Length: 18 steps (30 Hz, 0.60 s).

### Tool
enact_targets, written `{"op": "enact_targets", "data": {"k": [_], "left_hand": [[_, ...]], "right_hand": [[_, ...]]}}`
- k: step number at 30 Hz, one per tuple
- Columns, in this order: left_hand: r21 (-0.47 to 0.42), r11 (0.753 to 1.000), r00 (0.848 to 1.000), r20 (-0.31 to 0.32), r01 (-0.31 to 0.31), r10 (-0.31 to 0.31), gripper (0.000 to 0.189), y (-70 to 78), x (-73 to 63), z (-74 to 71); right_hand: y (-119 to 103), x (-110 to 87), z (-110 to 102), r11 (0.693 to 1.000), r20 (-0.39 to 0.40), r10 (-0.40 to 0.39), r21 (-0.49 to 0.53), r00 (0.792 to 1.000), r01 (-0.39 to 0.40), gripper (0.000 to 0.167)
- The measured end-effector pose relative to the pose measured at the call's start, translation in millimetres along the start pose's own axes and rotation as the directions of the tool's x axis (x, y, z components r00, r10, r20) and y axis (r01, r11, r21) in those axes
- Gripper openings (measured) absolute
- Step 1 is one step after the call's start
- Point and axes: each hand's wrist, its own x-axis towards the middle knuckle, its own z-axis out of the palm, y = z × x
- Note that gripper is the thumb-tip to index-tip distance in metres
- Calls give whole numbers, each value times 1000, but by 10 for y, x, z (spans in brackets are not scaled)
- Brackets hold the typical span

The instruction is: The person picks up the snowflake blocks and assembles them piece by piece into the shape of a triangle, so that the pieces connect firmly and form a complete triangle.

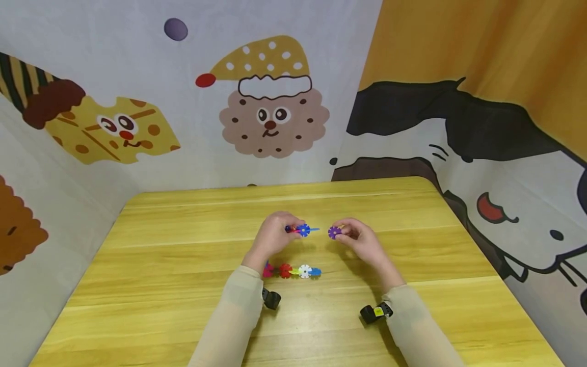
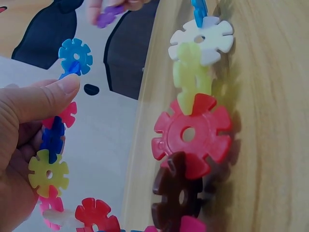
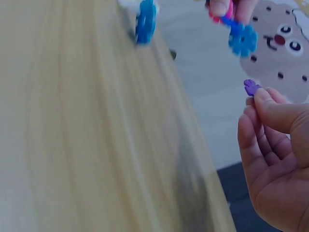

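Observation:
My left hand [image 1: 274, 237] pinches a chain of interlocking notched plastic discs above the table, thumb across it near its free end. A light blue disc [image 2: 66, 52] sticks out past the thumb, while pink, dark blue and yellow discs [image 2: 36, 170] hang below the fingers. Between thumb and fingertips, my right hand [image 1: 364, 243] pinches a single purple disc [image 1: 332, 233]. A gap separates it from the light blue disc. On the table lies a row of joined discs: a brown disc [image 2: 164, 198], a red disc [image 2: 166, 128], a yellow-green one, a white disc [image 1: 304, 271] and a blue one.
The wooden table [image 1: 183, 306] reaches back to a cartoon-printed curtain [image 1: 197, 132] hanging behind it. Black wrist cameras are strapped to both forearms, the left wrist camera [image 1: 272, 299] close in front of the disc row.

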Motion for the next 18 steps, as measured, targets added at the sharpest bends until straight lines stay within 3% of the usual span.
{"op": "enact_targets", "data": {"k": [5,13,18], "left_hand": [[0,1000,1000,-8,-10,10,29,-7,0,4],[13,997,996,-24,-82,83,28,-31,2,26],[3,997,996,-30,-80,80,29,-39,-8,29]], "right_hand": [[-86,32,103,998,-8,-8,56,1000,9,30],[-142,72,188,993,8,-7,122,1000,6,30],[-151,85,227,983,4,-18,185,1000,17,28]]}}
